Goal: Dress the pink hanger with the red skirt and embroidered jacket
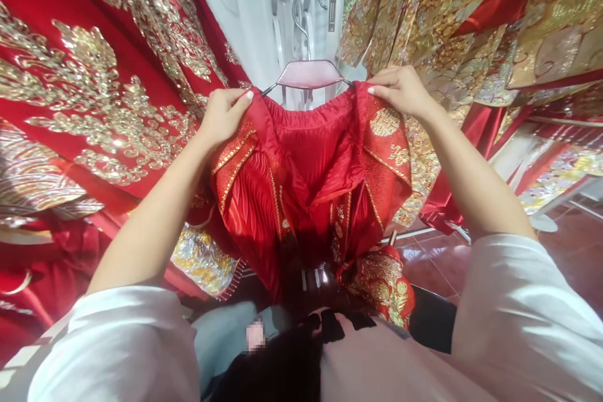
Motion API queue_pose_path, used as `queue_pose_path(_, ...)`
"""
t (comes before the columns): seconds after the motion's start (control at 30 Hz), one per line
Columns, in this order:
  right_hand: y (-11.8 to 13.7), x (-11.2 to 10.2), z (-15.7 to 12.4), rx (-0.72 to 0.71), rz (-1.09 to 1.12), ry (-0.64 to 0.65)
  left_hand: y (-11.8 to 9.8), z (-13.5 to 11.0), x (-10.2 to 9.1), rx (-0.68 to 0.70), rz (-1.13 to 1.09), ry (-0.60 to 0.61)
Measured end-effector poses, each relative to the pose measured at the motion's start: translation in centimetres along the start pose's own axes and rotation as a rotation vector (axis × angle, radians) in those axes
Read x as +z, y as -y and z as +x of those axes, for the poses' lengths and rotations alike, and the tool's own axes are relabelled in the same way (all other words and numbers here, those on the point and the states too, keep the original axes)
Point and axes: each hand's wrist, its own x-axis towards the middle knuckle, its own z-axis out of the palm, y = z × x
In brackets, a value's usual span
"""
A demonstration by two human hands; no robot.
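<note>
Head view: red embroidered garment (311, 182) hangs at centre on a pink hanger (308, 73). Left hand (225, 114) at 10 o'clock pinches its shoulder; right hand (400, 89) at 2 o'clock pinches the other. Red-and-gold robes (94, 88) at 9 o'clock, gold robes (452, 6) at 1 o'clock.

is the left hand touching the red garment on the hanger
Touching. The head view shows the left hand pinching the top edge of the red garment, with its fingers folded over the fabric and no gap.
</note>
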Motion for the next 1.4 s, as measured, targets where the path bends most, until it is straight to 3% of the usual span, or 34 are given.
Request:
queue_pose_path(0.17,-0.8,2.2,1.5,0.17,0.29,-0.248,-0.7,2.2,0.9,0.033,-0.043,-0.134)
queue_pose_path(0.23,0.0,2.6,2.2,0.234,0.312,-0.243,-1.2,3.0,1.3,0.025,-0.025,-0.179)
queue_pose_path(0.33,1.5,2.6,2.9,0.329,0.182,-0.044,-2.1,3.0,1.8,-0.008,0.078,-0.102)
queue_pose_path(0.4,2.0,2.7,2.9,0.339,0.065,0.01,-2.5,2.5,2.0,-0.022,0.188,-0.029)
queue_pose_path(0.57,1.7,3.2,2.0,0.29,-0.112,-0.181,-3.1,0.3,2.1,-0.007,0.427,-0.04)
queue_pose_path(0.67,2.7,3.5,-0.5,0.169,-0.278,-0.317,-3.7,-2.7,2.6,0.055,0.418,-0.117)
queue_pose_path(0.73,4.3,4.5,-4.0,0.094,-0.332,-0.362,-4.2,-6.2,3.6,0.071,0.39,-0.224)
queue_pose_path(0.83,7.0,9.4,-11.2,0.145,-0.284,-0.284,-4.5,-13.4,6.3,-0.018,0.404,-0.252)
queue_pose_path(0.87,7.7,11.8,-13.6,0.171,-0.249,-0.192,-4.5,-16.0,7.5,-0.058,0.402,-0.193)
queue_pose_path(0.97,8.5,20.0,-18.7,0.378,-0.18,0.069,-3.9,-22.8,11.7,-0.163,0.278,0.152)
queue_pose_path(1.03,8.3,24.3,-19.7,0.499,-0.195,0.154,-3.3,-25.9,14.1,-0.213,0.16,0.318)
queue_pose_path(1.1,7.9,26.9,-19.4,0.535,-0.188,0.206,-2.7,-27.8,15.7,-0.293,0.09,0.41)
queue_pose_path(1.23,8.3,27.9,-19.3,0.445,-0.004,0.294,-2.1,-29.5,17.1,-0.473,0.017,0.377)
queue_pose_path(1.3,9.3,27.8,-20.8,0.407,0.087,0.298,-2.1,-29.8,17.5,-0.455,-0.084,0.305)
queue_pose_path(1.4,11.2,27.7,-23.7,0.414,0.17,0.2,-2.6,-30.3,18.7,-0.391,-0.243,0.214)
